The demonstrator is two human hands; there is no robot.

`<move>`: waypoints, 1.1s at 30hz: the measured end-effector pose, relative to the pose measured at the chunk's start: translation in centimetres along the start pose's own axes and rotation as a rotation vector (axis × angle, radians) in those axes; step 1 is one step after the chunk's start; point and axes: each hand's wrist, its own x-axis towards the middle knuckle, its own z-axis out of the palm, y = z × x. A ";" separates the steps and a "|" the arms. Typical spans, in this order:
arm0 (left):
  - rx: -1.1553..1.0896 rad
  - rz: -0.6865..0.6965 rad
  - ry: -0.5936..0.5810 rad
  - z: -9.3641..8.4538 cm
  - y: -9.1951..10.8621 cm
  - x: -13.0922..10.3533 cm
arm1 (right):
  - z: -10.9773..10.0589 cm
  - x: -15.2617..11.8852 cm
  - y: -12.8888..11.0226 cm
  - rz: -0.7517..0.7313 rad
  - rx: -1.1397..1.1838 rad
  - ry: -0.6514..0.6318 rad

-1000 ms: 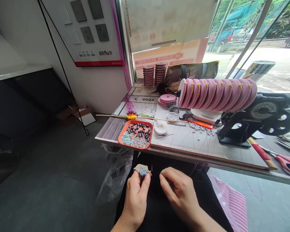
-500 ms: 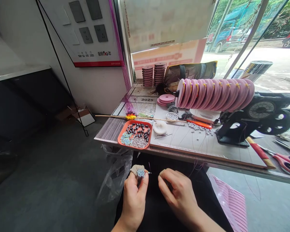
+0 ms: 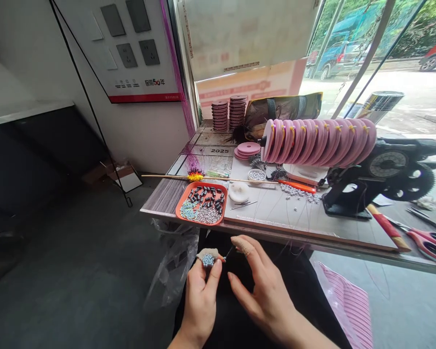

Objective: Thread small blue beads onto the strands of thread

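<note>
My left hand (image 3: 199, 300) is low in the view, over my lap, pinching a small bunch of light blue beads (image 3: 207, 260) between thumb and forefinger, with tan tape around the fingertip. My right hand (image 3: 263, 288) is just to its right, fingers spread, its taped forefinger raised. A thin thread or needle (image 3: 228, 253) runs from the beads to that fingertip. In front of the hands, on the table's near edge, sits an orange tray (image 3: 180, 201) with black, blue and silver beads.
The table (image 3: 272, 208) carries a black winder (image 3: 352, 194) bearing a row of pink spools (image 3: 316, 140), stacked pink discs (image 3: 249, 148), a small bowl of silver beads (image 3: 256, 175), a wooden stick (image 3: 167, 176), an orange-handled tool (image 3: 300, 186) and red scissors (image 3: 427, 241). A plastic bag (image 3: 169, 271) hangs at left.
My right hand has opened and lifted its forefinger up toward the table edge, drawing the thin strand away from the beads. My left hand stayed nearly still.
</note>
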 end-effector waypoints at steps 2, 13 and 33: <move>0.016 -0.005 0.001 -0.1 -0.1 0.0 | -0.4 0.1 -0.1 -0.055 -0.108 0.086; 0.054 -0.021 -0.063 0.0 1.1 -0.7 | -0.2 1.0 -0.3 -0.202 -0.261 -0.084; -0.325 -0.389 -0.245 0.1 1.7 1.1 | -0.9 0.5 -0.6 -0.093 0.054 -0.163</move>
